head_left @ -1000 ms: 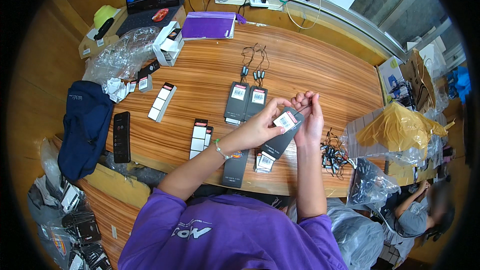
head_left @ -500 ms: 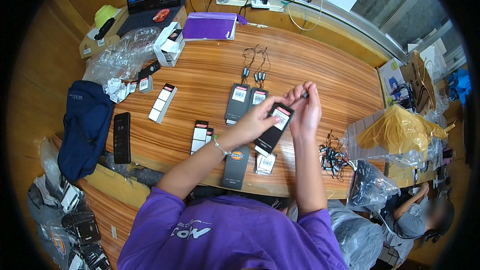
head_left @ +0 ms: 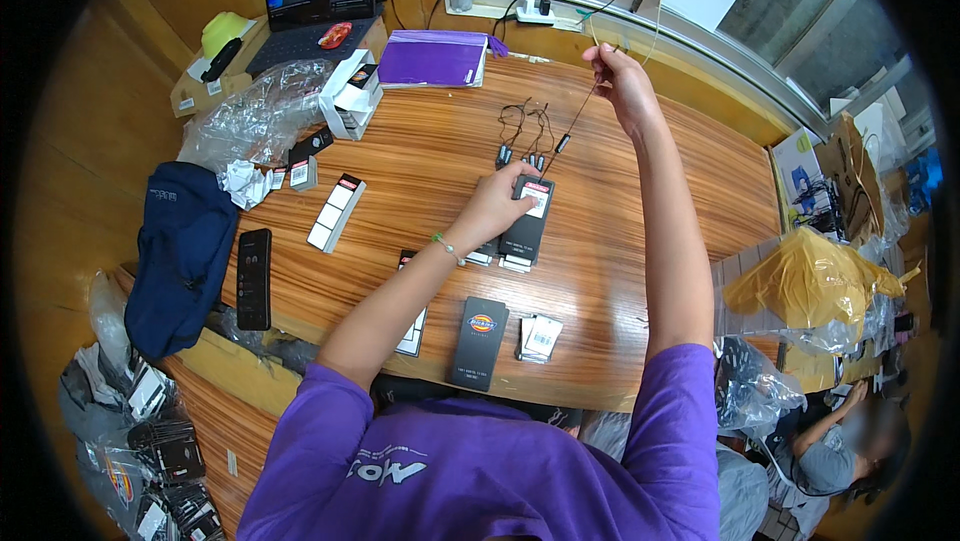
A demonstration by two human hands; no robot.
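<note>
My left hand [head_left: 500, 203] grips a dark grey hang tag [head_left: 524, 239] with a white barcode sticker, holding it on the right one of two tag stacks. From the tag's top a thin dark cord [head_left: 579, 118] runs taut up to the right. Its far end is pinched in my raised right hand [head_left: 625, 91]. Partway along that cord sits a small dark plastic toggle [head_left: 563, 144]. Beyond the stacks lie looped cords with toggles [head_left: 504, 153]. Nearer me are a pile of dark tags [head_left: 480, 343], small white barcode cards [head_left: 541, 336], and white-panelled label strips [head_left: 411, 331] partly under my left forearm.
At left stand a strip stack [head_left: 337, 213], a phone [head_left: 254, 279] and a navy pouch [head_left: 178, 259]. A purple notebook [head_left: 430, 59] and laptop [head_left: 315, 31] are at the back. Yellow plastic [head_left: 800, 276] covers a box at right. Another person's arm [head_left: 832, 421] shows at lower right.
The tag has moved away from me and left onto the right stack. My right hand has risen far and right, drawing the cord taut. My right forearm now hides the cord heap.
</note>
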